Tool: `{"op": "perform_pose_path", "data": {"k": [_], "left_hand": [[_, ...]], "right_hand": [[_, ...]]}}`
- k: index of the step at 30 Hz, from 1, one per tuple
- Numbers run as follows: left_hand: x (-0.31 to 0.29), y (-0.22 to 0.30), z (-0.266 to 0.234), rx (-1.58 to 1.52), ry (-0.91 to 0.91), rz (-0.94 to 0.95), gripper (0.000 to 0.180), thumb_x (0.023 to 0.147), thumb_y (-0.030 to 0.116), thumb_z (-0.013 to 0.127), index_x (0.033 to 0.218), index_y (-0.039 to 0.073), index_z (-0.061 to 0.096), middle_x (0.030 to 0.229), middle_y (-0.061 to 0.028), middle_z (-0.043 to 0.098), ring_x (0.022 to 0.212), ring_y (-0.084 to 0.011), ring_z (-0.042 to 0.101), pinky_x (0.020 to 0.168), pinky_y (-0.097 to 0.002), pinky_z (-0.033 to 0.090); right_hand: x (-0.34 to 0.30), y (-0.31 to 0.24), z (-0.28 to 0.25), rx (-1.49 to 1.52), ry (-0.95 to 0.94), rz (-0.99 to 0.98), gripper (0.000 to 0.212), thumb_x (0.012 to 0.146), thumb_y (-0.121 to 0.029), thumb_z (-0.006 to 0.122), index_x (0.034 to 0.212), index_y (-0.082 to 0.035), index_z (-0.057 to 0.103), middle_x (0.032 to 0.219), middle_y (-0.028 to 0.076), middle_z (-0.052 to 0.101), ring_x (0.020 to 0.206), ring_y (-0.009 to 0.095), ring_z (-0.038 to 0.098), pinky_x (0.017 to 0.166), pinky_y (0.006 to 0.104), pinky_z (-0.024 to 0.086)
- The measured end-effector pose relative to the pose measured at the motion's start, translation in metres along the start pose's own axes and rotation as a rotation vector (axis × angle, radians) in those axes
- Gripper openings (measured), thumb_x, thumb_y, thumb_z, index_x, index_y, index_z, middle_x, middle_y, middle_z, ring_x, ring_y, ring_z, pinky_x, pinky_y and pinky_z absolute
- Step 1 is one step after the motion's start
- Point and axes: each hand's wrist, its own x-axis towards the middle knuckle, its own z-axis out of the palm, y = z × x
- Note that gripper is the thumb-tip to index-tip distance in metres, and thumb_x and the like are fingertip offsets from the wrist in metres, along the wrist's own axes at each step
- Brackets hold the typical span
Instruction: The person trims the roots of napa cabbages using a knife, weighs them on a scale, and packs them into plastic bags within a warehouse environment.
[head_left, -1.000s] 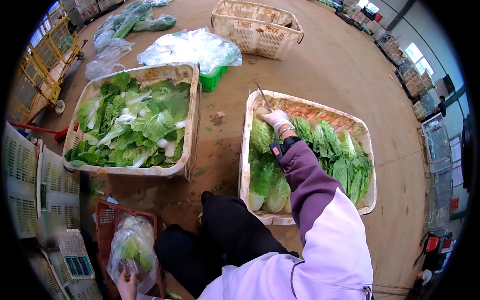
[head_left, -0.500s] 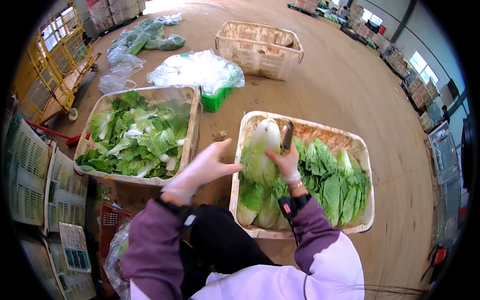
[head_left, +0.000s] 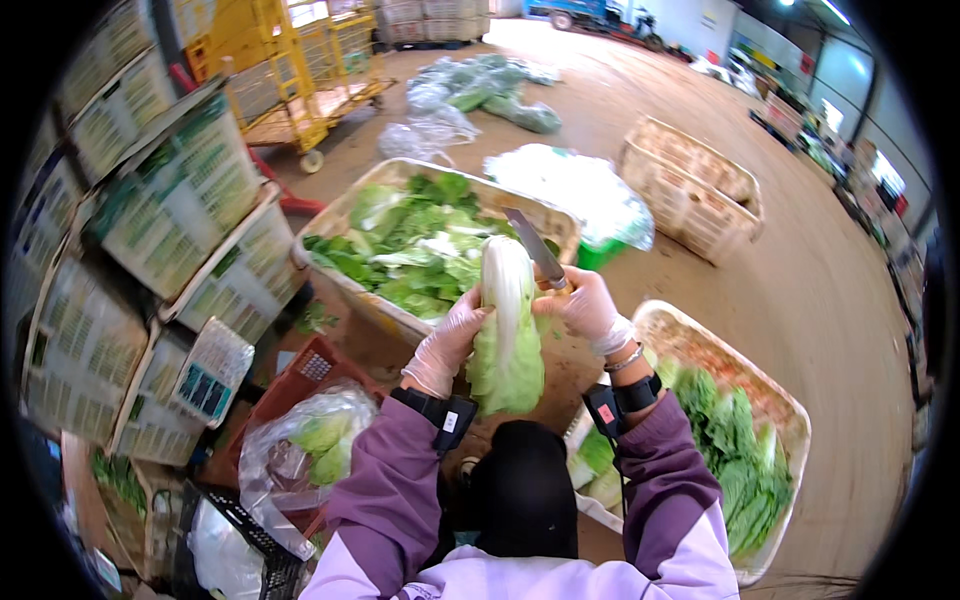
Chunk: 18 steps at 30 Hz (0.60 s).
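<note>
A napa cabbage (head_left: 508, 340) is held up in front of me, its white base at the top and leaves hanging down. My left hand (head_left: 450, 345), in a thin clear glove, grips its left side. Also gloved, my right hand (head_left: 590, 308) is closed around the handle of a knife (head_left: 536, 246), whose blade points up and left beside the cabbage's base. The right fingers are close against the cabbage's right side. Beyond it stands a crate of loose trimmed leaves (head_left: 345, 285). At my right, another crate (head_left: 797, 425) holds whole cabbages (head_left: 735, 430).
A red-brown crate (head_left: 275, 395) with a clear plastic bag (head_left: 270, 465) sits at left, near stacked pale crates (head_left: 180, 225). Farther off are a pale crate (head_left: 690, 205), white plastic sheeting (head_left: 570, 190) over a green crate (head_left: 600, 253), and a yellow trolley (head_left: 300, 90).
The cabbage has been lifted from the right-hand crate and brought left. My left hand, open before, now grips it. The knife came along in my right hand, and the view has swung left.
</note>
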Motion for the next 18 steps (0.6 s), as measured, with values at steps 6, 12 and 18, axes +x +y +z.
{"op": "perform_pose_path", "data": {"k": [6, 12, 18], "left_hand": [[-0.031, -0.001, -0.055, 0.445, 0.491, 0.292, 0.07, 0.064, 0.012, 0.079, 0.124, 0.004, 0.044, 0.104, -0.0036, 0.059, 0.093, -0.0134, 0.056, 0.083, -0.0299, 0.047], [-0.041, 0.022, -0.057, 0.799, 0.471, 0.222, 0.062, 0.06, 0.018, 0.08, 0.112, 0.004, 0.049, 0.102, -0.0097, 0.06, 0.094, -0.0187, 0.058, 0.083, -0.0314, 0.046], [-0.049, 0.039, -0.082, 0.99, 0.427, 0.063, 0.063, 0.058, 0.023, 0.08, 0.111, 0.005, 0.05, 0.098, -0.0109, 0.062, 0.09, -0.021, 0.06, 0.082, -0.0317, 0.047]], "right_hand": [[0.037, -0.059, 0.073, -0.307, 0.056, -0.048, 0.043, 0.073, -0.015, 0.075, 0.111, 0.001, 0.061, 0.087, 0.0, 0.064, 0.075, 0.004, 0.054, 0.068, 0.0215, 0.046], [0.072, -0.064, 0.093, -0.745, -0.343, -0.107, 0.049, 0.068, -0.021, 0.071, 0.113, -0.005, 0.061, 0.068, 0.017, 0.06, 0.057, 0.021, 0.056, 0.061, 0.0315, 0.048], [0.149, -0.057, 0.071, -1.167, -0.327, -0.137, 0.029, 0.074, -0.023, 0.066, 0.097, -0.006, 0.067, 0.072, 0.017, 0.063, 0.055, 0.026, 0.057, 0.058, 0.034, 0.048]]}}
